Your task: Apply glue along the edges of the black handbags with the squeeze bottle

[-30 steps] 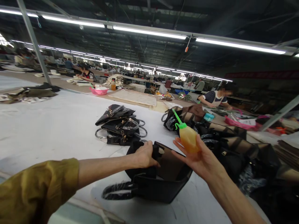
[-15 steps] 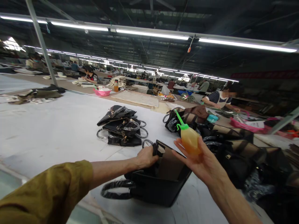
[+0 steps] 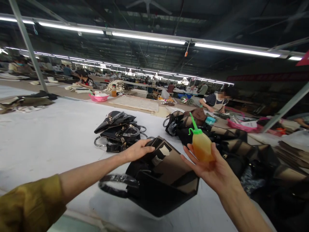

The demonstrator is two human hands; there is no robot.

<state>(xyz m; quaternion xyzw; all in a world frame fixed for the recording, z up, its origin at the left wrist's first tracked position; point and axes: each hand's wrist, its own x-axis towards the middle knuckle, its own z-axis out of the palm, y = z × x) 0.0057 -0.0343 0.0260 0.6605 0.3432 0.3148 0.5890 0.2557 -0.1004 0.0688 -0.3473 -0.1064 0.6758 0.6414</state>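
A black handbag (image 3: 166, 190) stands tilted on the white table in front of me, its mouth open and its brown lining showing. One handle, wrapped in clear plastic, sticks out to the left. My left hand (image 3: 138, 149) pinches the bag's far upper edge, thumb on the inner side. Pale patches (image 3: 164, 150) show on the lining near that hand. In my right hand (image 3: 212, 170) rests a squeeze bottle (image 3: 202, 146) of amber liquid with a green nozzle pointing up. The bottle lies against the palm and thumb, the fingers reaching out past it toward the bag.
Several black handbags (image 3: 120, 132) lie stacked behind the bag. More open bags (image 3: 241, 148) crowd the right side. A pink basket (image 3: 98, 97) and an amber bottle (image 3: 114, 91) stand farther back. A person in a striped top (image 3: 213, 100) works across the table.
My left hand has raised and turned the bag's far edge, so more lining and the pale patches show. The right hand still holds the bottle, slightly farther right. The view has shifted right.
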